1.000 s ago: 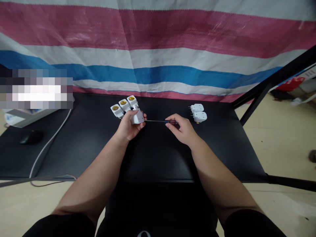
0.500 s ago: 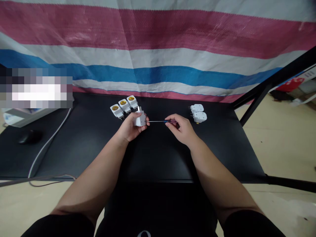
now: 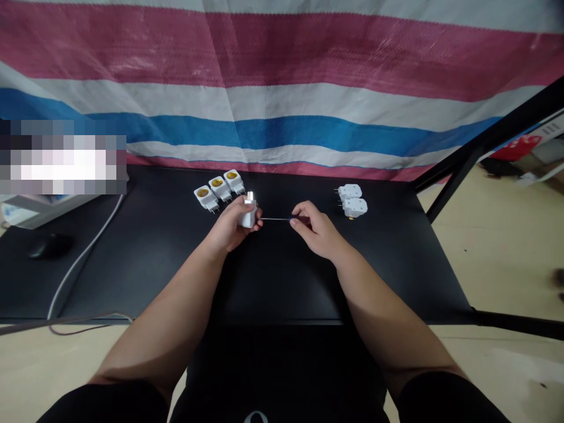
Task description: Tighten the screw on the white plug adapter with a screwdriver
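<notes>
The left hand grasps a white plug adapter above the tabletop. The right hand pinches a screwdriver, its shaft lying level toward nine o'clock, tip at the adapter's side. Three more adapters sit at eleven o'clock.

A pixelated patch hides whatever sits at the table's far left.

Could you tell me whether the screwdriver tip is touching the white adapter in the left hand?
Touching: the head view shows the screwdriver shaft running straight to the white adapter, no gap visible.
</notes>
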### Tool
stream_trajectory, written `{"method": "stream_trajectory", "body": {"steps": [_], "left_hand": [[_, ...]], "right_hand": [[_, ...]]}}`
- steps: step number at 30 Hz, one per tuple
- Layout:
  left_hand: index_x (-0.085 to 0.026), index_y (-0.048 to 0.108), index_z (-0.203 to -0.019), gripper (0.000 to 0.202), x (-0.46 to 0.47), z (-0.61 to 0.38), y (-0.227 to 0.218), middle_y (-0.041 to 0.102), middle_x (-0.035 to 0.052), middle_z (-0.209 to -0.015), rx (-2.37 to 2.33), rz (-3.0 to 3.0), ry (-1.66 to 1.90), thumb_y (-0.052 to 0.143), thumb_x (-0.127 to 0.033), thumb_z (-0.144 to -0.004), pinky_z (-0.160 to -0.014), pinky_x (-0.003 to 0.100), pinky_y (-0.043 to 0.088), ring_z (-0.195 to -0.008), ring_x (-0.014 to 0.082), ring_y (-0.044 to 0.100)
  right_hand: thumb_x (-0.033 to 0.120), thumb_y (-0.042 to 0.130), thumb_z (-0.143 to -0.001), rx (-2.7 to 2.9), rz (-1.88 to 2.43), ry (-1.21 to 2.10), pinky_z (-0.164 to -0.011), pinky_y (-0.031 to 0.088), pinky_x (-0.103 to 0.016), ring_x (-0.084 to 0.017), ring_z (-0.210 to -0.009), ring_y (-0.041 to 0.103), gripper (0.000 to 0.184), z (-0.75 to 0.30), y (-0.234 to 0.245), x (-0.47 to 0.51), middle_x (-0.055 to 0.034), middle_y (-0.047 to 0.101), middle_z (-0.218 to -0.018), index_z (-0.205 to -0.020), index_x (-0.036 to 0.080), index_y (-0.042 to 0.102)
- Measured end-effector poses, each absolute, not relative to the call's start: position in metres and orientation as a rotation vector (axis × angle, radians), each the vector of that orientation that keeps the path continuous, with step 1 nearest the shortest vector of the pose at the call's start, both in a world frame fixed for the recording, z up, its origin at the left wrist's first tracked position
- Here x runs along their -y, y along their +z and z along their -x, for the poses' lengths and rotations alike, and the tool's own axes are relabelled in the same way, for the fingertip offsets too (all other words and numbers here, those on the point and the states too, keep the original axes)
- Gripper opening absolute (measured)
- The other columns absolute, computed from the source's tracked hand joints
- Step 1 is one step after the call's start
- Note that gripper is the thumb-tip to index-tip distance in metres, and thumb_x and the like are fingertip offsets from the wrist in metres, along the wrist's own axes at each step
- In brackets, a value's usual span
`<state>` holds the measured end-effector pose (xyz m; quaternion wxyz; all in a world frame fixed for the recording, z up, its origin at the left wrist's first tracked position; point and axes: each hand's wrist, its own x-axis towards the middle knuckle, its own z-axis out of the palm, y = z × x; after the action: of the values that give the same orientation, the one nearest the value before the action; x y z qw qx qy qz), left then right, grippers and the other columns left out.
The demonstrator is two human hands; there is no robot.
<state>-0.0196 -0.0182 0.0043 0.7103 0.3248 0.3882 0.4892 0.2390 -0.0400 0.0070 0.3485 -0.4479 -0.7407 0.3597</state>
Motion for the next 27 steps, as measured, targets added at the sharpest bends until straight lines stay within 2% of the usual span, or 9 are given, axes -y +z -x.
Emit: {"method": "stream_trajectory", "body": {"steps": [2, 4, 7, 9, 12, 18, 23, 25, 27], "left_hand": [[-0.019, 0.058, -0.093, 0.037, 0.0184, 0.0189, 0.0042, 0.070, 0.0007, -0.077, -0.860, -0.733, 1.106, 0.087, -0.033, -0.073, -0.052, 0.020, 0.055, -0.063, 0.0143, 0.071], [-0.020, 0.058, -0.094, 0.038, 0.0187, 0.0182, 0.0043, 0.069, 0.0007, -0.077, -0.843, -0.747, 1.114, 0.086, -0.033, -0.073, -0.052, 0.020, 0.054, -0.063, 0.0144, 0.071], [-0.020, 0.057, -0.093, 0.037, 0.0182, 0.0180, 0.0050, 0.069, 0.0013, -0.077, -0.841, -0.786, 1.110, 0.085, -0.032, -0.073, -0.051, 0.021, 0.052, -0.062, 0.0152, 0.070], [-0.020, 0.056, -0.093, 0.037, 0.0171, 0.0187, 0.0054, 0.069, 0.0013, -0.076, -0.856, -0.788, 1.130, 0.084, -0.031, -0.072, -0.050, 0.021, 0.052, -0.061, 0.0152, 0.069], [-0.020, 0.056, -0.094, 0.036, 0.0161, 0.0198, 0.0055, 0.069, 0.0009, -0.076, -0.866, -0.778, 1.164, 0.083, -0.030, -0.072, -0.051, 0.021, 0.053, -0.061, 0.0148, 0.069], [-0.019, 0.058, -0.092, 0.036, 0.0189, 0.0174, 0.0055, 0.070, 0.0015, -0.075, -0.861, -0.867, 1.087, 0.084, -0.032, -0.070, -0.050, 0.021, 0.052, -0.061, 0.0152, 0.069], [-0.020, 0.057, -0.092, 0.038, 0.0184, 0.0181, 0.0066, 0.070, 0.0007, -0.075, -0.903, -0.832, 1.101, 0.083, -0.033, -0.068, -0.050, 0.021, 0.051, -0.060, 0.0146, 0.068], [-0.020, 0.056, -0.092, 0.038, 0.0176, 0.0186, 0.0063, 0.069, 0.0004, -0.075, -0.912, -0.824, 1.112, 0.083, -0.033, -0.069, -0.050, 0.021, 0.052, -0.060, 0.0145, 0.068], [-0.020, 0.055, -0.091, 0.038, 0.0169, 0.0189, 0.0056, 0.069, 0.0003, -0.075, -0.911, -0.823, 1.126, 0.083, -0.033, -0.070, -0.050, 0.021, 0.052, -0.060, 0.0142, 0.068]], "right_hand": [[0.045, 0.068, -0.104, 1.908, 1.150, 0.961, -0.075, 0.050, -0.035, -0.020, -0.079, 0.066, 0.021, -0.2403, 0.0055, 0.0385, -0.0006, 0.072, -0.090, -0.111, 0.027, 0.061], [0.052, 0.064, -0.106, 1.890, 1.228, 0.959, -0.075, 0.050, -0.036, -0.020, -0.076, 0.065, 0.027, -0.2403, 0.0038, 0.0362, -0.0016, 0.070, -0.085, -0.098, 0.026, 0.062], [0.063, 0.047, -0.111, 1.835, 1.346, 0.941, -0.074, 0.049, -0.038, -0.020, -0.069, 0.062, 0.051, -0.2362, 0.0016, 0.0342, -0.0025, 0.065, -0.074, -0.080, 0.025, 0.059], [0.063, 0.049, -0.111, 1.815, 1.299, 0.953, -0.076, 0.050, -0.038, -0.020, -0.073, 0.065, 0.046, -0.2328, 0.0006, 0.0348, -0.0024, 0.067, -0.078, -0.089, 0.025, 0.062], [0.056, 0.065, -0.105, 1.826, 1.172, 0.992, -0.076, 0.051, -0.035, -0.019, -0.079, 0.067, 0.030, -0.2311, 0.0000, 0.0361, -0.0012, 0.071, -0.091, -0.111, 0.027, 0.059], [0.065, 0.049, -0.110, 1.841, 1.362, 0.936, -0.072, 0.045, -0.037, -0.020, -0.072, 0.063, 0.048, -0.2372, 0.0016, 0.0331, -0.0014, 0.064, -0.074, -0.086, 0.025, 0.056], [0.052, 0.062, -0.105, 1.899, 1.183, 0.997, -0.083, 0.051, -0.037, -0.023, -0.090, 0.070, 0.027, -0.2380, 0.0014, 0.0346, -0.0046, 0.074, -0.098, -0.112, 0.026, 0.058], [0.055, 0.058, -0.107, 1.922, 1.243, 0.960, -0.078, 0.049, -0.037, -0.022, -0.082, 0.068, 0.030, -0.2362, 0.0027, 0.0355, -0.0040, 0.072, -0.089, -0.101, 0.025, 0.059], [0.060, 0.050, -0.111, 1.951, 1.346, 0.923, -0.072, 0.044, -0.037, -0.020, -0.070, 0.061, 0.044, -0.2339, 0.0042, 0.0363, -0.0025, 0.065, -0.075, -0.085, 0.025, 0.057]]}}
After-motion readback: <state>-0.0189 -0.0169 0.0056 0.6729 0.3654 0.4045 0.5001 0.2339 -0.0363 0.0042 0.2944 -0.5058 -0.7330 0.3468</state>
